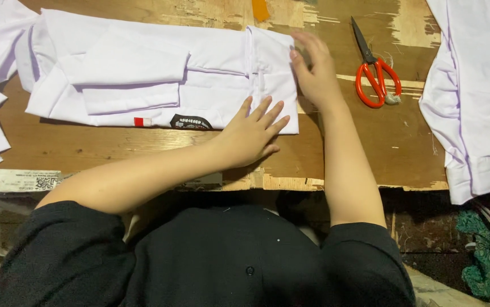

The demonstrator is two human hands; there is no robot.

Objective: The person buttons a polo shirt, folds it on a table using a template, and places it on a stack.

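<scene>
Left hand (253, 133) open, flat on folded white shirt (159, 71). Right hand (313, 71) open, fingers against shirt's edge. Orange-handled scissors (373, 71) on wooden surface (370, 142), just right of right hand.

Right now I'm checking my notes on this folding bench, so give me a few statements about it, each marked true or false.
1. The left hand lies flat on the folded white shirt. True.
2. The right hand holds the scissors. False: it touches the shirt's right edge; the scissors lie apart on the wooden table.
3. The scissors have red handles. True.
4. The scissors lie left of the shirt. False: they lie to its right.
5. More white cloth lies at the table's right side. True.
</scene>
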